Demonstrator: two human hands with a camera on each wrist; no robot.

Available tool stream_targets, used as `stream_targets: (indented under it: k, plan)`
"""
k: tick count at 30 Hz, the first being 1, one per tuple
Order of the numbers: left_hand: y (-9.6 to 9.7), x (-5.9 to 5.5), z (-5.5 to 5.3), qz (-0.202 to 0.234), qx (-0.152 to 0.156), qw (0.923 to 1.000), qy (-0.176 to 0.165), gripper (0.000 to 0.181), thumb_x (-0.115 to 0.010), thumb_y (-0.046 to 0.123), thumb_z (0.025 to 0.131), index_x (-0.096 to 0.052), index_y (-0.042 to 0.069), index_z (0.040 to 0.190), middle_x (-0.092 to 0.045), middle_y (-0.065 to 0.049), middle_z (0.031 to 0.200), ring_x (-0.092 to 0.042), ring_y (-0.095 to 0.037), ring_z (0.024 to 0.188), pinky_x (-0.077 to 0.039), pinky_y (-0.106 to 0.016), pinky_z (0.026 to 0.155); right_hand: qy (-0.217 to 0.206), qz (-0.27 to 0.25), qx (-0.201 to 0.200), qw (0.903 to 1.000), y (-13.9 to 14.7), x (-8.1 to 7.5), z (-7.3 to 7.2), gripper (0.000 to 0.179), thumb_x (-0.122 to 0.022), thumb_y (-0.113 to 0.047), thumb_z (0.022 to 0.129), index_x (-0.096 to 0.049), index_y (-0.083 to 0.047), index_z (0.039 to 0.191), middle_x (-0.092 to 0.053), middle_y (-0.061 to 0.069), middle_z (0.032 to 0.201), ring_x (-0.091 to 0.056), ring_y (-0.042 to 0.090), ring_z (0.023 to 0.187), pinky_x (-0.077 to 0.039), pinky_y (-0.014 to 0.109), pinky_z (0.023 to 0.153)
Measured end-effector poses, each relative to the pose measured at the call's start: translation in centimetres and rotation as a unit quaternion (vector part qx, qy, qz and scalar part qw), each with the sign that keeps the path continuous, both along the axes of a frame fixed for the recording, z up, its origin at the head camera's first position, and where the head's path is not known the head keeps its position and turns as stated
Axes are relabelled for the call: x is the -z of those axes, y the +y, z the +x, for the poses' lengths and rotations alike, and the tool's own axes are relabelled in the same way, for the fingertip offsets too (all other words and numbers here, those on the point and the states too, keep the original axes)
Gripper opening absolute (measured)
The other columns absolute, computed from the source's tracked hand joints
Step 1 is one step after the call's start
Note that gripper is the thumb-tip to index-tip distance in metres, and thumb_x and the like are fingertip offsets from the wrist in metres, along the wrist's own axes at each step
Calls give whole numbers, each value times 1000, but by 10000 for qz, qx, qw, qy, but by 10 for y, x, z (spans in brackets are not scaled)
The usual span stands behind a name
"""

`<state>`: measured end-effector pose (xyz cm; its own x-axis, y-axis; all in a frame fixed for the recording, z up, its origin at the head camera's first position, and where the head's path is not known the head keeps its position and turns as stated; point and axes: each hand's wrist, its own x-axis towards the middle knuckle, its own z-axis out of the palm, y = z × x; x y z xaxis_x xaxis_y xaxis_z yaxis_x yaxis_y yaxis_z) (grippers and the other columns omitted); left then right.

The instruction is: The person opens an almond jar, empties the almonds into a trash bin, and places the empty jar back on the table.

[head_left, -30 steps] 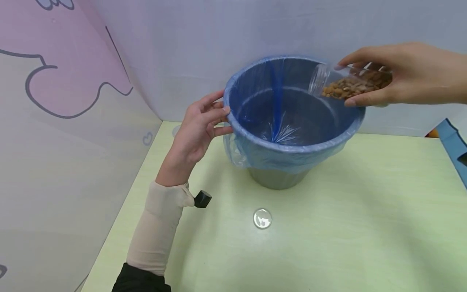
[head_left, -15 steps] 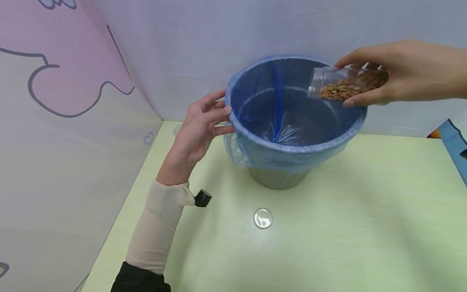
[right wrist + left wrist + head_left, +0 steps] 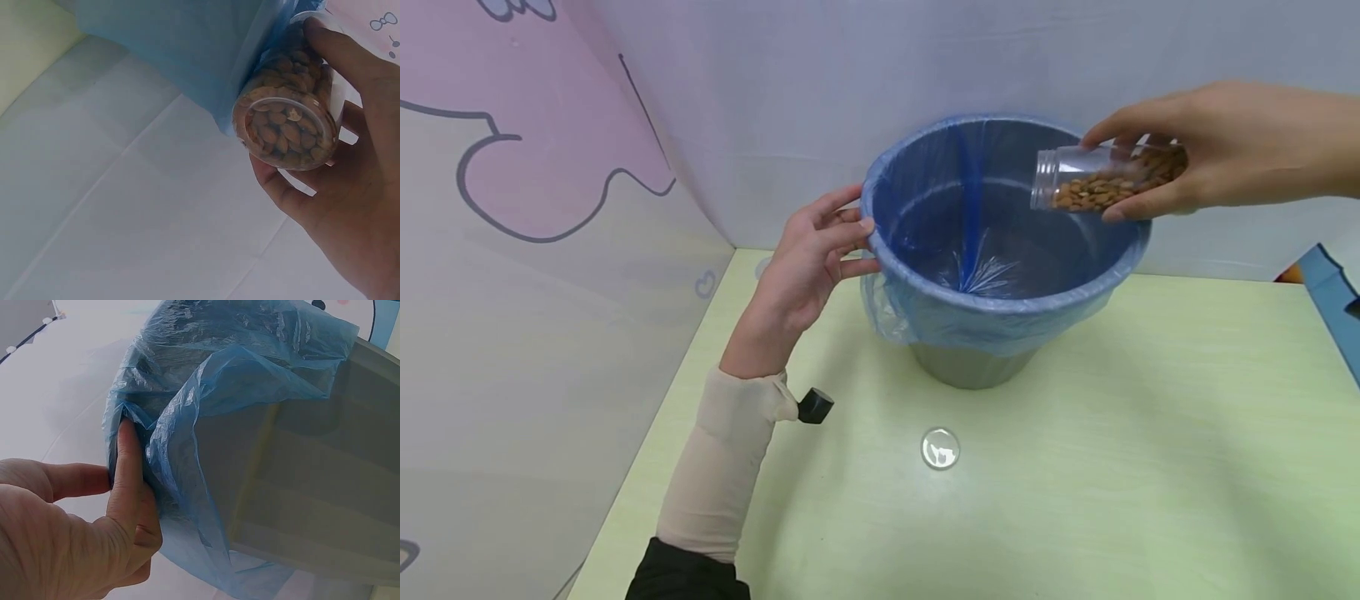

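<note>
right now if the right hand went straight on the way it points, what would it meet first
The right hand and its jar would cross over the bin and probably first meet its blue-lined left rim, by the left hand; height above that rim is unclear.

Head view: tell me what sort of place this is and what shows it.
Probably an indoor corner used for tabletop work, though little beyond it shows: a pale green tabletop, a pink and white wall with cartoon drawings at the left, and a bin standing on the tabletop.
</note>
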<state>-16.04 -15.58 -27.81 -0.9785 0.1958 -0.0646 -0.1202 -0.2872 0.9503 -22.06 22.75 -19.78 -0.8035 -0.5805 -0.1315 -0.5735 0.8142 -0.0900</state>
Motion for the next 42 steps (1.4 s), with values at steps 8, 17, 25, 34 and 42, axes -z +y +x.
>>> stream_targets:
  k: [8, 17, 25, 34, 42]
  plan:
    - [-1, -1, 0, -28, 21, 10000, 1, 57, -59, 1, 102, -45, 9, 156, -61, -9, 116, -67, -13, 79, -63, -29, 71, -69, 64, -132, 9999, -2, -2, -2, 87, -87, -33, 86, -43, -1, 154, -67, 28, 122, -72, 34, 94, -62, 43, 70]
    - [0, -2, -2, 41, 14, 10000, -32, 58, -60, 0, 101, -45, 7, 156, -64, -11, 116, -68, -14, 77, -64, -30, 71, -40, 244, -160, 9996, -5, -5, -4, 85, -87, -37, 86, -46, -1, 152, -68, 24, 120, -67, 24, 87, -51, 25, 60]
    - [0, -3, -3, 60, 24, 10000, -29, 57, -59, -1, 101, -45, 6, 156, -64, -12, 118, -68, -14, 76, -64, -30, 72, 75, 365, -315, 9988, -9, -5, -5, 84, -87, -35, 87, -46, -1, 152, -68, 21, 115, -66, 26, 87, -54, 35, 65]
    - [2, -2, -4, 86, 55, 9999, -64, 59, -59, -1, 100, -44, 7, 156, -63, -12, 118, -67, -15, 77, -64, -31, 73, 28, 461, -366, 9983, -10, -4, -6, 85, -87, -35, 86, -46, 1, 151, -65, 28, 125, -70, 32, 92, -62, 45, 69]
    - [2, -1, -4, 129, 101, 9999, -48, 60, -59, -2, 100, -43, 7, 157, -63, -11, 116, -68, -14, 77, -64, -30, 71, -16, 573, -408, 9975, -9, -3, -8, 86, -87, -36, 85, -46, 2, 151, -65, 27, 124, -72, 31, 91, -61, 42, 68]
